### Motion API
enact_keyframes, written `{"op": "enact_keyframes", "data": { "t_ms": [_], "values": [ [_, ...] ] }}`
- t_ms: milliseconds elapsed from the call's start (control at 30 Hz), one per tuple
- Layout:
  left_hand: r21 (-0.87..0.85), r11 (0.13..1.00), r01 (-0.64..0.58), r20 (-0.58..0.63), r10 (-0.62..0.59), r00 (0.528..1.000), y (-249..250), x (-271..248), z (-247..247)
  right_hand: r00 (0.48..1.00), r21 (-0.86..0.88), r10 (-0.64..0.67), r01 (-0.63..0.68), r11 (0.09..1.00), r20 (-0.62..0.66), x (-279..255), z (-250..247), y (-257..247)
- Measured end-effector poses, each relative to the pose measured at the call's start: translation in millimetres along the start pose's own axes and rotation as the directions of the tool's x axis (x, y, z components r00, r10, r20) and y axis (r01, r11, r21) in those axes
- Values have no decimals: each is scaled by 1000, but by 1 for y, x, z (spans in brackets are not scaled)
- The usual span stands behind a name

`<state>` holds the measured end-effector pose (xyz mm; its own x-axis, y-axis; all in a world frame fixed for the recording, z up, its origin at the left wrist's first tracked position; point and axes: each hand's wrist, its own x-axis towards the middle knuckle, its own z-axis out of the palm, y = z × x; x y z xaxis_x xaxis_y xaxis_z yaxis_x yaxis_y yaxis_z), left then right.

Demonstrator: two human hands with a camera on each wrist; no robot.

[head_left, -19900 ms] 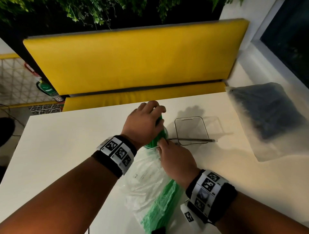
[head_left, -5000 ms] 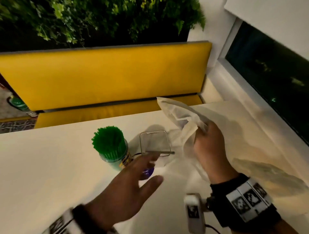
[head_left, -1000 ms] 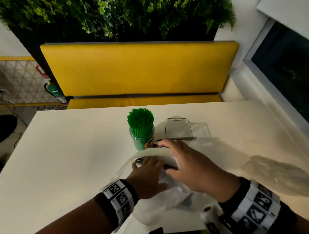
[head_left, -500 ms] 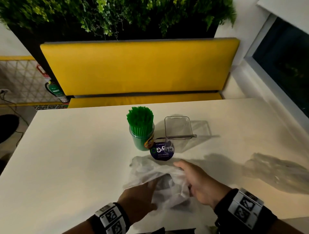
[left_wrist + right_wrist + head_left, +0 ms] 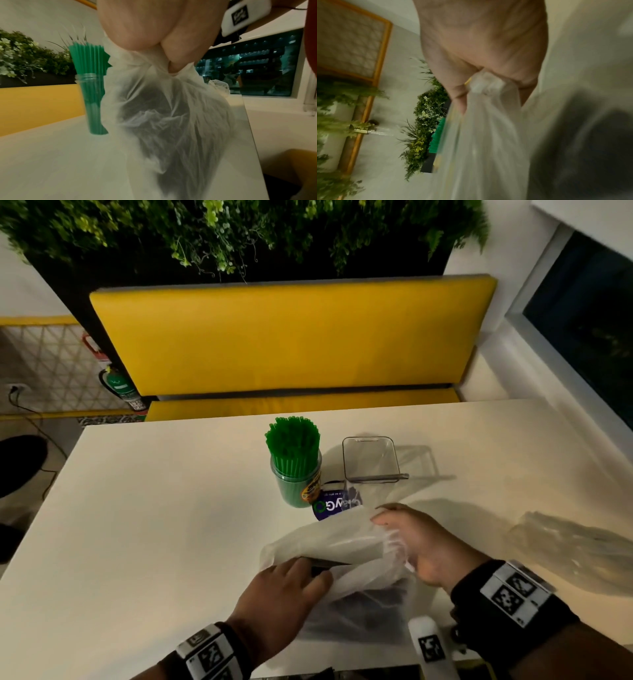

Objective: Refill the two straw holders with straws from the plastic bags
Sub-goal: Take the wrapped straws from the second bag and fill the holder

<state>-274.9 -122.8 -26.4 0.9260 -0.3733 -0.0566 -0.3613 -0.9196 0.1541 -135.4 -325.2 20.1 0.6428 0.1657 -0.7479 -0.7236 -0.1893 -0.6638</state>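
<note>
A cloudy plastic bag (image 5: 337, 546) holding dark straws lies on the white table (image 5: 154, 525) near me. My left hand (image 5: 287, 587) grips its left side, and the wrist view shows film (image 5: 161, 108) bunched in the fingers. My right hand (image 5: 416, 542) grips the bag's right edge, with plastic (image 5: 484, 86) gathered in the fist. Behind the bag stands a round holder (image 5: 296, 477) packed with green straws (image 5: 91, 75). To its right stands an empty clear rectangular holder (image 5: 370, 458).
A round blue sticker (image 5: 334, 505) lies between the holders and the bag. An empty crumpled plastic bag (image 5: 575, 542) lies at the table's right. A yellow bench (image 5: 287, 337) runs behind the table, with plants (image 5: 239, 231) above and a window (image 5: 589, 320) at right.
Both hands have taken hold of the bag's sides and spread it wider since half a second ago; the bag now sits more raised between them. The holders have not moved.
</note>
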Motion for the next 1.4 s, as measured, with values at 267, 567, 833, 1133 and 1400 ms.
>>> {"op": "enact_keyframes", "data": {
  "t_ms": [267,567,833,1133,1400],
  "values": [
    [-245,946,210,124,-185,975,12,4,-29,935,-381,-317,354,854,160,-7,10,5],
    [-316,903,290,415,-143,899,11,67,-10,839,-166,-363,458,873,405,-12,23,5],
    [-168,930,328,515,-201,833,9,68,2,635,-599,-554,751,278,539,-21,7,10],
    [-362,846,391,410,-232,882,2,79,6,785,-827,-563,482,290,260,-3,11,49],
    [-491,824,284,356,-108,928,14,95,0,743,-758,-621,550,351,251,13,-10,35]
  ]
}}
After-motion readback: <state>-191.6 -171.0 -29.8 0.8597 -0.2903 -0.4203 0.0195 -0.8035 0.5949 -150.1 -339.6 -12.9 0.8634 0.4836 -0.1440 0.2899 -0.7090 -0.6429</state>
